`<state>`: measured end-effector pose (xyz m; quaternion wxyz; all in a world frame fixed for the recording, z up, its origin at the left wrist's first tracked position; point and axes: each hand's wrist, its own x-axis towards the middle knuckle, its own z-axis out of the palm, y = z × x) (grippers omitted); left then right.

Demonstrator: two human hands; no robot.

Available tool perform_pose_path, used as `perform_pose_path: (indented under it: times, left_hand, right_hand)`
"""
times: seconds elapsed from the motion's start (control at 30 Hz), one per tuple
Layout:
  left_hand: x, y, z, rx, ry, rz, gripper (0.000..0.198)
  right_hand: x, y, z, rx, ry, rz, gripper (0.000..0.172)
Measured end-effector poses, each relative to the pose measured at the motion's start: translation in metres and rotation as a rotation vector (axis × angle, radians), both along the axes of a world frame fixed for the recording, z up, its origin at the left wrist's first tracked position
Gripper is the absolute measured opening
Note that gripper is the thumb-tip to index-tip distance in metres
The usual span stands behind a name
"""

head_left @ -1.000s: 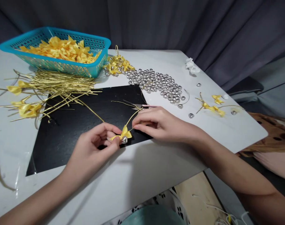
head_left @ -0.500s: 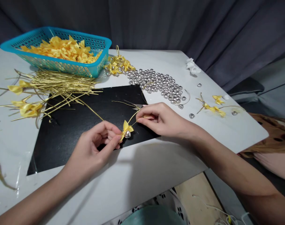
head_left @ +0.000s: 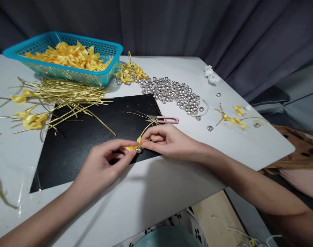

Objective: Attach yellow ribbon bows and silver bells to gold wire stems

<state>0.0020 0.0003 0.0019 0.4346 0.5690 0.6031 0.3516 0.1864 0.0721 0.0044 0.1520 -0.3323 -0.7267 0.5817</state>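
My left hand (head_left: pixel 115 154) pinches a yellow ribbon bow (head_left: pixel 131 148) over the lower edge of a black mat (head_left: pixel 94 127). A silver heart-shaped bead (head_left: pixel 138 149) sits at the middle of the bow. Right beside it, my right hand (head_left: pixel 169 139) is closed on a thin gold cord (head_left: pixel 151 138) that runs from the bow; the thumb and fingertip are against the bow, partly hiding it. Pink-handled thread snips (head_left: pixel 168 119) lie just beyond the right hand, with loose gold strands across their blades.
A blue basket (head_left: pixel 110 70) of yellow bows stands at the back left. Before it lies a pile of gold cords (head_left: pixel 68 91). Silver heart beads (head_left: pixel 174 92) are spread behind the mat, near finished-looking bow pieces (head_left: pixel 132 72). More yellow bows (head_left: pixel 233 120) and crumpled white tissue (head_left: pixel 211 74) lie at right.
My right hand has moved left and down to the bow, bringing both hands' fingertips together. The pink snips, previously covered by that hand, now show. My left hand has barely moved.
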Motion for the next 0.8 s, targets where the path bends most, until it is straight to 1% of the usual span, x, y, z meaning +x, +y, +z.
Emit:
perform_pose_path:
  times: [0.13, 0.3, 0.43, 0.53, 0.8]
  left_hand:
    - [0.001, 0.0, -0.001, -0.004, 0.026, 0.014, 0.026]
    - [0.001, 0.0, 0.0, 0.018, 0.063, -0.013, 0.023]
    - [-0.001, 0.0, 0.001, 0.022, 0.075, -0.055, 0.014]
    - [-0.001, 0.0, 0.001, 0.03, 0.064, -0.062, 0.009]
    - [-0.002, -0.001, -0.002, -0.005, 0.027, -0.035, 0.009]
  right_hand:
    - [0.001, 0.001, 0.002, -0.022, 0.042, 0.01, 0.011]
    - [0.006, 0.005, 0.007, 0.108, 0.021, 0.024, 0.014]
    - [0.009, 0.01, 0.013, 0.19, -0.018, -0.039, 0.015]
    - [0.011, 0.013, 0.017, 0.173, -0.035, -0.073, 0.014]
    - [0.014, 0.017, 0.021, 0.189, -0.013, -0.074, 0.01]
